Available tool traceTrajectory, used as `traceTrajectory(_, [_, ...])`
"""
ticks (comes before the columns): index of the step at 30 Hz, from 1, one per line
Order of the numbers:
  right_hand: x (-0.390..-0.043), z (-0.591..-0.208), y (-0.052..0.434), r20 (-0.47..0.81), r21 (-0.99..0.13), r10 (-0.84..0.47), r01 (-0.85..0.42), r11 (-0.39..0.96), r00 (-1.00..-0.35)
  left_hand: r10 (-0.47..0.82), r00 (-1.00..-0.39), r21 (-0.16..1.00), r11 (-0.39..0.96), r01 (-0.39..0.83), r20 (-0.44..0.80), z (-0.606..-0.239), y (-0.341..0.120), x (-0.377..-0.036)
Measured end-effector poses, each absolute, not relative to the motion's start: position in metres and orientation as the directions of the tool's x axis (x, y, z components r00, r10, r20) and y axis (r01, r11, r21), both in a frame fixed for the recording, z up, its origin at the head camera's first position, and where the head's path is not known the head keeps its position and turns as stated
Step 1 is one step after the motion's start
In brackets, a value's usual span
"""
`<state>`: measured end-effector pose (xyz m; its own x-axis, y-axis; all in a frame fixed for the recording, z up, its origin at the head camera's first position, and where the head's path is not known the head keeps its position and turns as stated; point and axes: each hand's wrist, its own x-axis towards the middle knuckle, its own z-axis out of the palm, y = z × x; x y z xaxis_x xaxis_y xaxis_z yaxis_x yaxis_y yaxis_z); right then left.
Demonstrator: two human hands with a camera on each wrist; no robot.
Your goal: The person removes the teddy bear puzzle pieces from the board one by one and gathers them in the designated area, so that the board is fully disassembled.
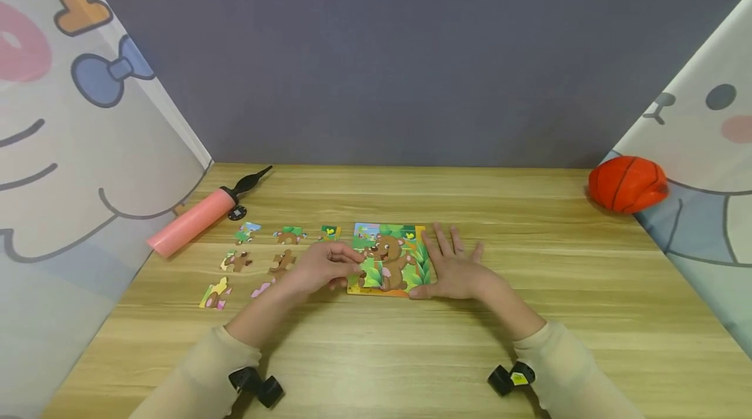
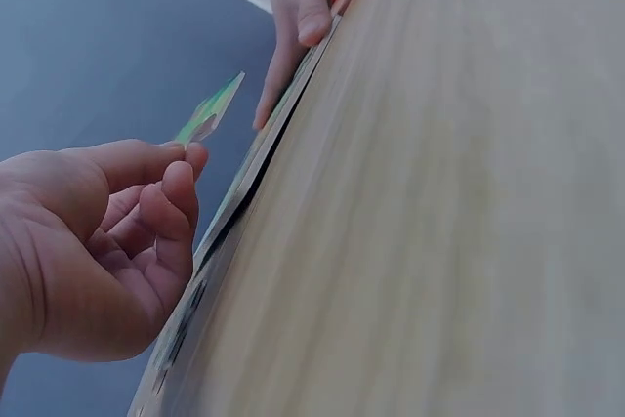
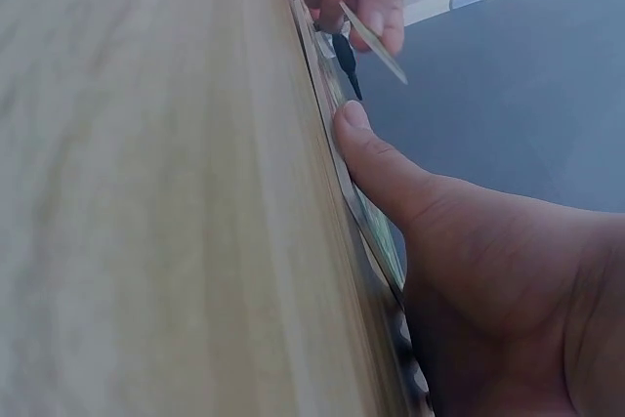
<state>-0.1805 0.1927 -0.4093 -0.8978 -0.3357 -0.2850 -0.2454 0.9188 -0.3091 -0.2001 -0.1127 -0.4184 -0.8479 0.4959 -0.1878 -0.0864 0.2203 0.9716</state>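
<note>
A puzzle board (image 1: pixel 395 279) with a picture of a brown bear lies flat on the table. My left hand (image 1: pixel 326 267) is over its left side and pinches a puzzle piece (image 2: pixel 211 112) between thumb and fingertip. That green piece is raised off the board and tilted, as both wrist views show. On the board's right edge rests my right hand (image 1: pixel 457 271), fingers straight and spread, with the thumb (image 3: pixel 376 148) along the near edge. Several loose puzzle pieces (image 1: pixel 237 262) lie left of the board, one partly hidden by my left forearm.
A pink air pump (image 1: pixel 192 223) with a black nozzle lies at the back left, beside a small black disc (image 1: pixel 237 213). At the back right sits a crumpled red ball (image 1: pixel 627 185). A grey partition (image 1: pixel 399 66) stands behind the wooden table (image 1: pixel 388 354), with printed cloths at both sides.
</note>
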Motion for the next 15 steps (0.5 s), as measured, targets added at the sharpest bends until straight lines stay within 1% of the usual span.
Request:
traceTrajectory(7, [-0.181, -0.410, 0.194, -0.286, -0.309, -0.335, -0.245, 0.919, -0.898, 0.462, -0.863, 0.957, 0.279, -0.076, -0.204, -0.415, -0.135, -0.197])
traceTrajectory(15, [-0.182, -0.410, 0.193, -0.283, -0.308, -0.335, -0.246, 0.919, -0.899, 0.473, -0.858, 0.954, 0.293, -0.059, -0.199, -0.417, -0.160, -0.194])
